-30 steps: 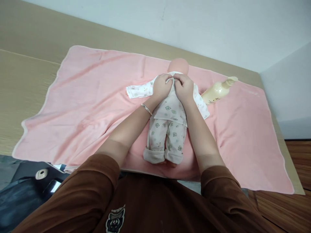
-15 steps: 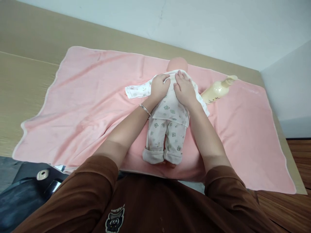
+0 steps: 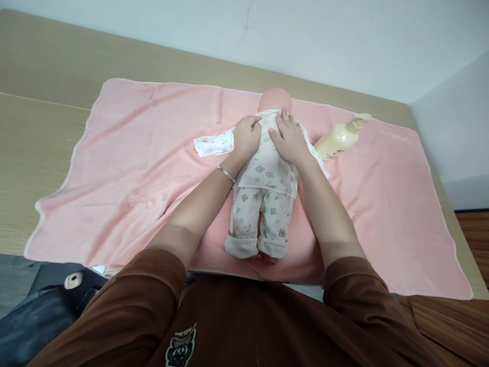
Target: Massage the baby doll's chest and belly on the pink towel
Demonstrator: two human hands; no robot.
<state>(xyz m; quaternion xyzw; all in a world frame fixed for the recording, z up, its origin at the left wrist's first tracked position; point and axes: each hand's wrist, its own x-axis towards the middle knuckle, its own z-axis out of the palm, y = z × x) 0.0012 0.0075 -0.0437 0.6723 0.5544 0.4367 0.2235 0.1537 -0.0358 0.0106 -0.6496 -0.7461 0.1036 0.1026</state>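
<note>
Lying under left hand and right hand, doll on pink blanket

A pink blanket — white-edged, wrinkled — lies on the tan table.

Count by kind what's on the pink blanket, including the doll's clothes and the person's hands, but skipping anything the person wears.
Dolls: 1, the doll
Doll clothes: 2, the patterned top and the trousers
Bottles: 1, the pump bottle
Hands: 2, the left hand and the right hand
Total: 6
</note>
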